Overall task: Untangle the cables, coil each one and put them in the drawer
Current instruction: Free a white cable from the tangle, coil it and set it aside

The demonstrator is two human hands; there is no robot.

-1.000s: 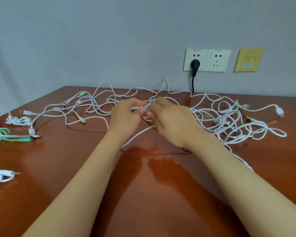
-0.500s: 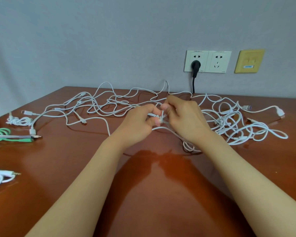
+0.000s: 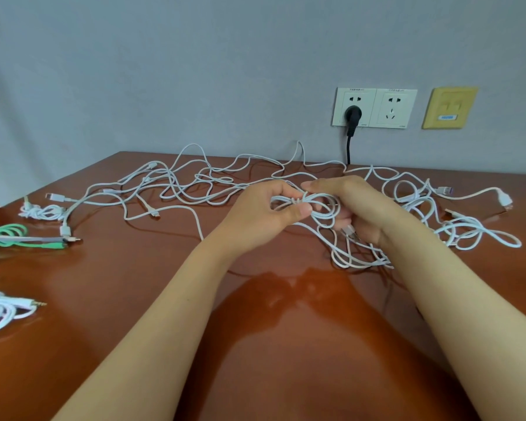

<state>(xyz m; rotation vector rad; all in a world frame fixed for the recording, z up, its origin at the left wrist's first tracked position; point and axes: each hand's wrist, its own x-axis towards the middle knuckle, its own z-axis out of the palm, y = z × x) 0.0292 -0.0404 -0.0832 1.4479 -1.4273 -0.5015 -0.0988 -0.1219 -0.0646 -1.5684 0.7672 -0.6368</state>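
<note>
Since half a second ago both hands have drifted slightly right of centre, and the strands they were picking at now form a bunch of loops (image 3: pixel 315 205) gathered between them, with longer loops sagging below the right hand onto the table (image 3: pixel 255 344). The left hand (image 3: pixel 255 214) pinches the bunch between thumb and curled fingers. The right hand (image 3: pixel 359 205) closes round its other side, fingers curled under and forefinger lying over the top, and a metal USB plug (image 3: pixel 350 230) pokes out below its palm. The hands are close together, almost touching. Behind them the rest of the white cables (image 3: pixel 195 183) sprawl in a tangle across the far half of the table, from centre left to the right edge. At the left edge lie three separate cables: a small white bundle (image 3: pixel 40 212), a coiled green cable (image 3: pixel 9 235) just below it and, lower still, a white cable with a jack plug (image 3: pixel 0 311). On the wall at upper right sit a double socket (image 3: pixel 374 107) with a black plug (image 3: pixel 353 113) in it and a yellow plate (image 3: pixel 450 107).
</note>
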